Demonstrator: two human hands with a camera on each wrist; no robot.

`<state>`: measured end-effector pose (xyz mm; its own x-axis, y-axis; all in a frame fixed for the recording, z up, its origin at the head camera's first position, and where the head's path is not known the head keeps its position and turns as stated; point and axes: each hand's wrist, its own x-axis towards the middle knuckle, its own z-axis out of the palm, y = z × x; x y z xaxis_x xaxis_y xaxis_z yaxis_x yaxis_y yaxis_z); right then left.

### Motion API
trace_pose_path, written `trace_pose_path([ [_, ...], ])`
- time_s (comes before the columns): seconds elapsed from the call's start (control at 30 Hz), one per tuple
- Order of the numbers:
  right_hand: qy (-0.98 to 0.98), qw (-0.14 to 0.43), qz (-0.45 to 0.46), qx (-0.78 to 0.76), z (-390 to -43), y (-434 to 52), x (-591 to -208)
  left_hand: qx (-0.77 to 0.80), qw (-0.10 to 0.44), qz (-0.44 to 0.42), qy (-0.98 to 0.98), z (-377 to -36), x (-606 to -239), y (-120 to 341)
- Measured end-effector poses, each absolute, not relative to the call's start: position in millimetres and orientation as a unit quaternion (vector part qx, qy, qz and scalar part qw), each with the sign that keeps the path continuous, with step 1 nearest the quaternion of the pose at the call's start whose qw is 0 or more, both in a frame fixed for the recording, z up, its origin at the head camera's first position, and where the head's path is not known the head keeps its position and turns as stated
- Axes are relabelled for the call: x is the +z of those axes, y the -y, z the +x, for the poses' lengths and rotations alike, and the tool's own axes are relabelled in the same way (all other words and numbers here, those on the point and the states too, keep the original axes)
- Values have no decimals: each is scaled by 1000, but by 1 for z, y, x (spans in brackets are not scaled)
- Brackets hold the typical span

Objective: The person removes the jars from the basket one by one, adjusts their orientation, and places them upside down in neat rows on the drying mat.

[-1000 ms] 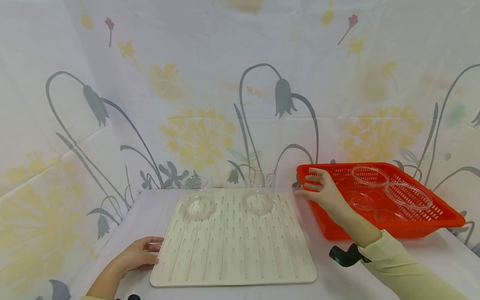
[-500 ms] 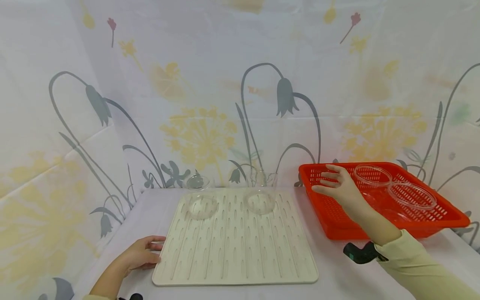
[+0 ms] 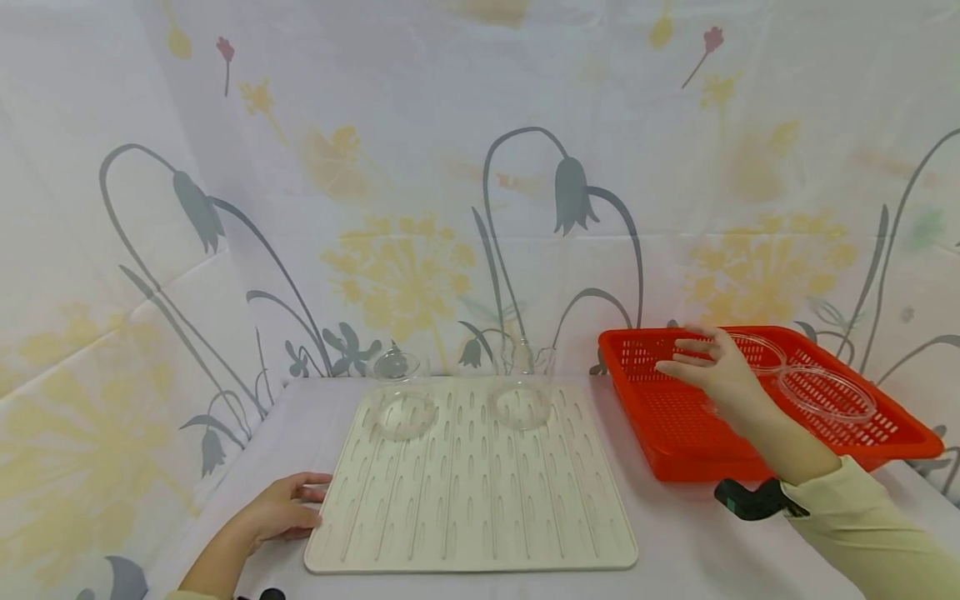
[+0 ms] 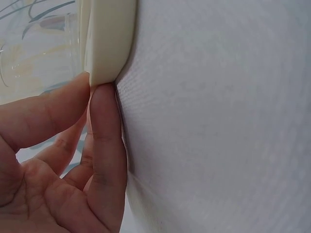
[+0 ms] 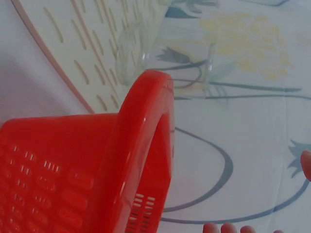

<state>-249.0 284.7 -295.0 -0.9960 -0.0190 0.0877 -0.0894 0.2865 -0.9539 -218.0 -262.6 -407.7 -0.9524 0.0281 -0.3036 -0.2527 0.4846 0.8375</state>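
My left hand [image 3: 281,512] is at the left edge of a cream ribbed drying mat [image 3: 472,500]. In the left wrist view its thumb and forefinger pinch the mat's edge [image 4: 112,43]. Above the red plastic basket [image 3: 652,454], my right hand [image 3: 723,379] hovers with its fingers spread and holds nothing. Partly behind that hand, a clear round cup [image 3: 761,367] lies in the basket, beside another clear cup [image 3: 828,396]. Two more clear cups stand along the mat's far side, a left cup [image 3: 405,417] and a right cup [image 3: 520,407].
The basket has slotted walls and a raised rim [image 5: 131,136], to the right of the mat. A white cloth [image 3: 675,542] covers the table. Behind everything hangs a flower-printed sheet [image 3: 420,167].
My right hand has moved right, from the basket's left rim to over its inside, nearer the cups there. The left hand stays at the mat's edge.
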Motion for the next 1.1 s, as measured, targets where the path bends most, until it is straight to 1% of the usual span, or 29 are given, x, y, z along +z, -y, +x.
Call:
trace_pose_path([
  [0.33, 806, 63, 33, 587, -256, -304, -291, 494, 132, -79, -856, -219, -409, 261],
  [0.6, 788, 72, 13, 612, -266, -323, -290, 492, 131, -72, -857, -219, -406, 262],
  [0.7, 771, 71, 12, 632, -269, -330, -290, 493, 132, -67, -857, -219, -405, 262],
  [0.83, 714, 72, 7, 697, -273, -338, -289, 495, 132, -67, -856, -219, -406, 263],
  [0.97, 677, 77, -17, 731, -277, -341, -288, 496, 131, -67, -856, -219, -407, 264],
  [1.1, 715, 84, -57, 692, -283, -347, -288, 498, 129, -65, -855, -218, -406, 264],
])
